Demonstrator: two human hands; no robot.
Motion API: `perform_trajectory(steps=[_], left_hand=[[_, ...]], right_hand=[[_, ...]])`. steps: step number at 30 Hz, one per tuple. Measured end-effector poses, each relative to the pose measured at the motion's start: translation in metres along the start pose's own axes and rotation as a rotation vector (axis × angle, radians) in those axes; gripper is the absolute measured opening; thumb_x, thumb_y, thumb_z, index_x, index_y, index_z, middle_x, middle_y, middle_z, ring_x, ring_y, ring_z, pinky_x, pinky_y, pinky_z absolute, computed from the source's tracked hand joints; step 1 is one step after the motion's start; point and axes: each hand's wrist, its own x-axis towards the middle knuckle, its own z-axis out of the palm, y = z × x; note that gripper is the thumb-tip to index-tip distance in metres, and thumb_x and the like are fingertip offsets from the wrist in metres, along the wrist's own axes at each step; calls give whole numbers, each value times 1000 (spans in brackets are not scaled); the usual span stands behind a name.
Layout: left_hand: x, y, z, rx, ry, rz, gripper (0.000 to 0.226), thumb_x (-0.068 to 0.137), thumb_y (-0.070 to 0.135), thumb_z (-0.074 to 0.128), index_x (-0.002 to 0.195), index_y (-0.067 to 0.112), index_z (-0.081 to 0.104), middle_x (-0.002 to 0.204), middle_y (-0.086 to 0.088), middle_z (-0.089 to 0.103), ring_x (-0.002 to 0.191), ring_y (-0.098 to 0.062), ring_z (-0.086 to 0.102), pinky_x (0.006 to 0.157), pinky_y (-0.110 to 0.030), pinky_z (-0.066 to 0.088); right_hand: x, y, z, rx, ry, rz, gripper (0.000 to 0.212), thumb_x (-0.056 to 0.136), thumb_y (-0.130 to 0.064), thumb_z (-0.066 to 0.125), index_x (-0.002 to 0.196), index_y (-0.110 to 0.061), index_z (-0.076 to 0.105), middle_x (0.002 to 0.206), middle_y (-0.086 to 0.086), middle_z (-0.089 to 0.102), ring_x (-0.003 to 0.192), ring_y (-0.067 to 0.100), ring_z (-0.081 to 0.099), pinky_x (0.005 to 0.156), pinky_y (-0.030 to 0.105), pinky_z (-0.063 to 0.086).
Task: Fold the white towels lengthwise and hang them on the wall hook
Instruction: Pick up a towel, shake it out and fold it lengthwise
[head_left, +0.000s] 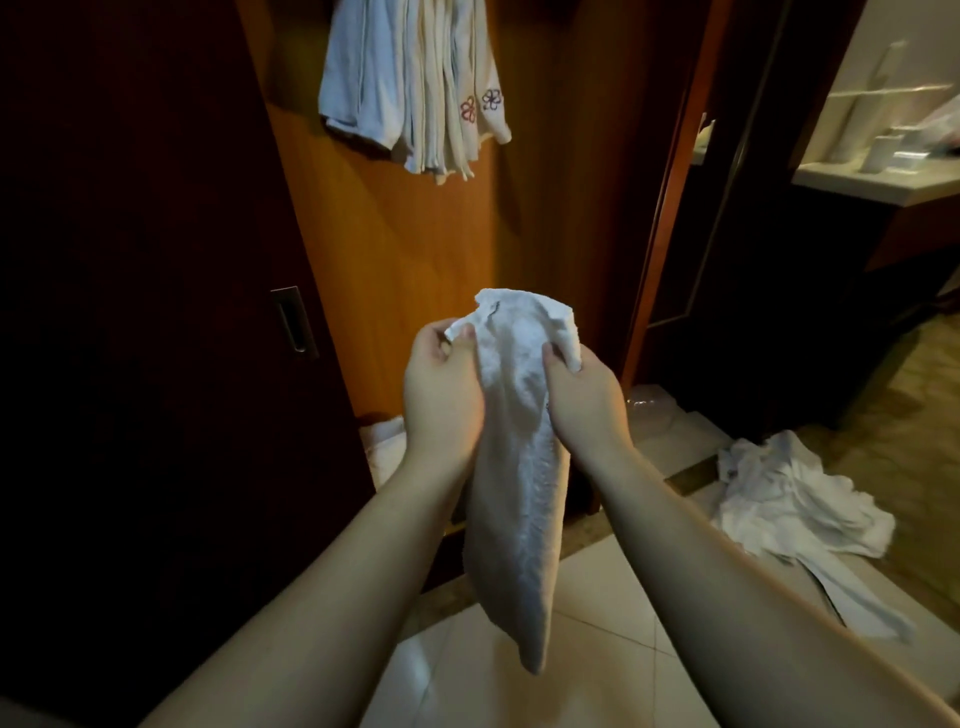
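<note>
Dark door (130, 338) with recessed handle (294, 321) at far left. Above, on orange wood panel (395, 270), hung towels (415, 88), one with stitched flowers. Centre frame: left hand (441, 395), grip pinching top corner of white towel (511, 467); right hand (584, 397), grip curled round opposite top edge. Towel bunched into narrow strip, hanging between both forearms above tiled floor (597, 597). Lower right, towel heap (795, 499) crumpled on floor. Far right, pale counter (878, 179) carrying blurred items.
</note>
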Motion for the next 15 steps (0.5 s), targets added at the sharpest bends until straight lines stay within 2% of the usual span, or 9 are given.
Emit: perform_trajectory(steps=[2,3,5,7,9,11,13,15], left_hand=[[-9,2,0,19,-70,23,13,102,33,51,106,29,63,95,18,72,87,-1,70,66,-17,54],[-13,2,-1,36,-107,33,13,102,34,52,107,30,63,97,17,72,90,-2,70,70,-21,57],[-18,3,-2,59,-165,40,11,102,34,53,108,32,62,100,17,71,93,-2,70,73,-23,58],[-21,5,-4,61,-181,38,9,102,31,54,106,32,61,98,21,70,91,1,70,70,-17,56],[-21,8,-4,48,-179,22,8,103,28,54,104,31,61,94,25,70,87,4,69,66,-12,53],[-20,12,-4,31,-183,-12,8,103,26,54,104,28,62,92,25,71,85,5,70,64,-11,53],[-17,14,-5,36,-185,-29,9,102,26,55,105,27,63,93,24,71,84,5,70,63,-10,52],[-16,15,-6,65,-195,-22,8,102,28,55,105,29,62,92,25,71,83,8,68,60,-8,51]], right_hand=[[-4,-5,2,88,-73,1,14,104,-34,49,97,-29,60,78,-18,59,65,-12,57,56,2,40],[-6,-6,3,70,-88,-34,14,104,-33,49,103,-28,62,79,-18,60,68,-15,57,57,2,41],[-12,-9,5,36,-113,-101,21,106,-37,45,102,-30,64,75,-13,64,73,-13,60,58,5,42],[-19,-15,5,137,-166,-68,28,104,-51,41,97,-39,65,84,-20,71,77,-11,64,58,3,43],[-23,-18,6,218,-235,-38,37,100,-61,38,94,-40,67,88,-22,72,78,-8,67,57,3,44],[-22,-20,5,266,-298,-17,43,94,-60,36,93,-32,69,85,-15,75,75,-1,69,60,9,47],[-23,-23,4,295,-334,-7,43,89,-53,37,91,-25,69,81,-7,74,74,6,68,67,22,48],[-25,-25,5,257,-355,-67,38,88,-51,38,94,-30,69,84,-8,73,77,7,67,71,29,47]])
